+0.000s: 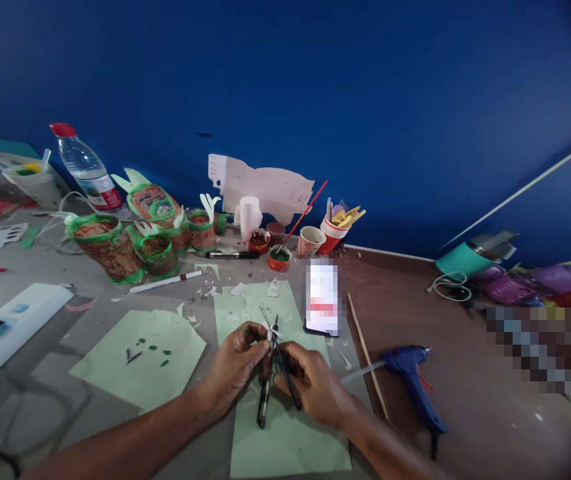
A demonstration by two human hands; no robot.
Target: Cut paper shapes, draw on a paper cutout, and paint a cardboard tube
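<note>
Left hand [239, 360]: pinching a thin whitish piece [274, 331].
Right hand [313, 380]: curled round a slim black tool [287, 378].
Phone [322, 297]: just beside green sheet [290, 453], far right corner.

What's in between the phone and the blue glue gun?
A long, thin wooden stick lies between the phone and the blue glue gun. You can see it in the head view.

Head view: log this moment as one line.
left hand, right hand: close together, holding slim dark tools, kind unclear | underneath: green paper | beyond right hand: phone | far right: glue gun
</note>
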